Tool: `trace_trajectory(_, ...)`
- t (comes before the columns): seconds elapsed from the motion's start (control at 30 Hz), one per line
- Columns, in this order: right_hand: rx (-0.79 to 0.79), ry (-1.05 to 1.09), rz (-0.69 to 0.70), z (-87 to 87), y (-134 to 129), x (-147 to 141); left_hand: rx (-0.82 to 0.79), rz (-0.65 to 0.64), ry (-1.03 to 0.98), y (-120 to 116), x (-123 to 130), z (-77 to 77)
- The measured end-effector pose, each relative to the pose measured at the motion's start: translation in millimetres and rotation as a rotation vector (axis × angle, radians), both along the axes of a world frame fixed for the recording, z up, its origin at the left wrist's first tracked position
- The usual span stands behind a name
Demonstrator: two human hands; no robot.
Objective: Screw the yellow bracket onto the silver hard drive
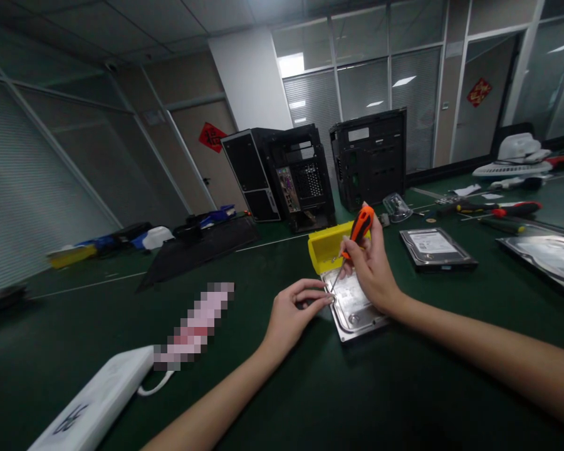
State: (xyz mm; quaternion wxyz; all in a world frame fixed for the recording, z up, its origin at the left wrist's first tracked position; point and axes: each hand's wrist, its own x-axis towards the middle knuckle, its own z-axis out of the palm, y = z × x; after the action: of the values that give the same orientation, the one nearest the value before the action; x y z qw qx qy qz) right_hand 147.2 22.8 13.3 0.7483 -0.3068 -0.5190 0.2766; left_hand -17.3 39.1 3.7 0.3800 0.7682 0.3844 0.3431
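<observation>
While the right hand (372,272) is wrapped around an orange screwdriver (361,225), the left hand (289,313) has its fingertips at the left edge of a hard drive (351,300); whether they pinch anything cannot be told. The drive lies on the counter (404,388), just before a yellow box (325,247).

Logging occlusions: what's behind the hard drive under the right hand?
A yellow container stands behind the hard drive; the right hand and orange-handled screwdriver hide part of its right side.
</observation>
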Motion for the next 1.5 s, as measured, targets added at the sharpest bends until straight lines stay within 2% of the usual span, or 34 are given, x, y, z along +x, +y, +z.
trace_trajectory(0.23, -0.010, 0.088, 0.046, 3.1, -3.7, -1.6, 0.022, 0.012, 0.010, -0.3, 2.3, 0.8)
trace_trajectory(0.43, 0.007, 0.083, 0.055, -0.2, 0.4, -1.6, 0.009, -0.021, 0.002, 5.0, 3.4, -2.4)
trace_trajectory(0.73, 0.020, -0.147, 0.086, 1.2, -5.9, -4.8, -0.087, -0.069, 0.009, 7.3, 1.9, -2.5)
trace_trajectory(0.87, 0.038, -0.063, 0.050, 2.1, -6.2, -4.3, -0.057, -0.045, 0.019, 7.3, 2.1, -2.2)
trace_trajectory(1.0, 0.018, 0.011, 0.089, 1.8, -4.0, -3.8, -0.025, -0.038, 0.018, 7.1, 1.9, -2.1)
trace_trajectory(1.37, 0.006, -0.098, 0.104, 2.3, -5.6, -4.2, -0.011, -0.027, 0.015, 6.6, 1.3, -2.9)
trace_trajectory(1.5, 0.029, -0.069, 0.103, 2.9, -6.3, -5.1, -0.023, -0.031, 0.003, 5.6, 2.4, -2.6)
